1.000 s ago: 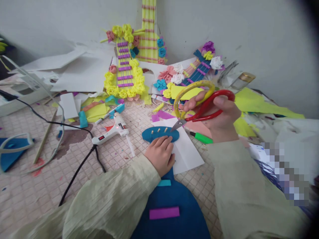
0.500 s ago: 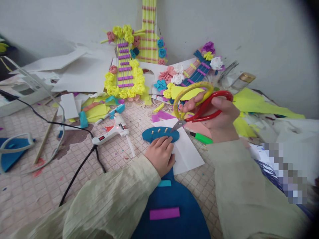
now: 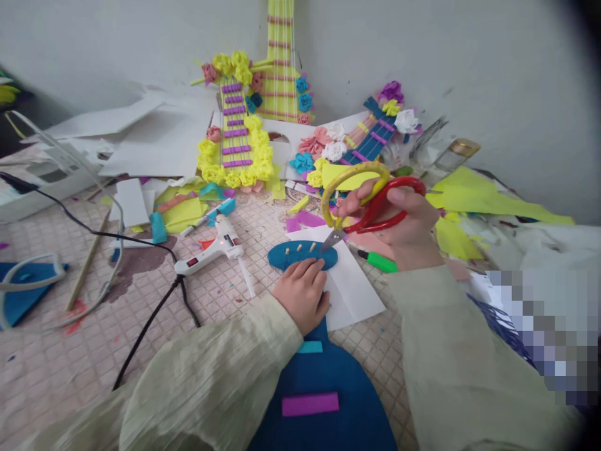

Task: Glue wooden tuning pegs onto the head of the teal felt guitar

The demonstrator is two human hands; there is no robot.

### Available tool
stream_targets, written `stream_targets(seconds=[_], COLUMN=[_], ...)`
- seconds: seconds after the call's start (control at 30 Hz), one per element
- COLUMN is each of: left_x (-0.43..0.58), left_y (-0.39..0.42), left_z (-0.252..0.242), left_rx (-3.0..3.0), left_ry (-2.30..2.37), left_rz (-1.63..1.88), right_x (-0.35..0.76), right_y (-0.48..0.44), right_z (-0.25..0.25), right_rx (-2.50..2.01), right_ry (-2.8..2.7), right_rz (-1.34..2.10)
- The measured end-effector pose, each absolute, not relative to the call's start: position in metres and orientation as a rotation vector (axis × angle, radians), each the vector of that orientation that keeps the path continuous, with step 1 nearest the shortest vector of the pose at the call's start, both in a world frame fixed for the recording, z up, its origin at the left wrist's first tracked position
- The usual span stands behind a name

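Note:
A blue guitar-shaped cutout (image 3: pixel 338 376) lies on the table, with a cyan strip (image 3: pixel 310 347) and a purple strip (image 3: pixel 310 404) on its body. Small pale pegs (image 3: pixel 299 247) stand on its rounded head. My left hand (image 3: pixel 303 293) presses down on the cutout just below that head, its fingers close together. My right hand (image 3: pixel 408 219) grips scissors (image 3: pixel 375 219) with one yellow and one red handle. The scissor tip meets the blue head, right of the pegs. White paper (image 3: pixel 354 291) lies partly under the cutout.
A white glue gun (image 3: pixel 209 254) with a black cable lies left of my left hand. Behind stand decorated paper guitars (image 3: pixel 237 134). A green marker (image 3: pixel 381 262) is near my right wrist. Paper scraps (image 3: pixel 181 213) lie around, and a glass jar (image 3: pixel 457 153) stands back right.
My right hand and the scissors have moved slightly left and down, with the tip a little lower on the blue head. My left hand has stayed in place.

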State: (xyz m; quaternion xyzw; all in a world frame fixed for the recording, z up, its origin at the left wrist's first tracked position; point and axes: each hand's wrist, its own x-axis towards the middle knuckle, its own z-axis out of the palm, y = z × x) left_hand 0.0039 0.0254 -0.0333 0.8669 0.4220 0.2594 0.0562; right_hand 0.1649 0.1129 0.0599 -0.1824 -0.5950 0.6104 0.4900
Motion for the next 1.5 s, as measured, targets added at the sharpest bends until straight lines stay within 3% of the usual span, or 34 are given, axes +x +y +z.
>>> stream_targets(seconds=[0.5, 1.5], left_x=[0.005, 0.005], left_y=[0.025, 0.025], left_z=[-0.033, -0.031], left_rx=[2.658, 2.609], left_ry=[1.267, 1.264], left_rz=[0.794, 0.767], right_x=[0.176, 0.163], right_y=[0.110, 0.107], right_z=[0.075, 0.066], right_rx=[-0.474, -0.473], right_ry=[-1.454, -1.480], right_rz=[1.308, 1.431])
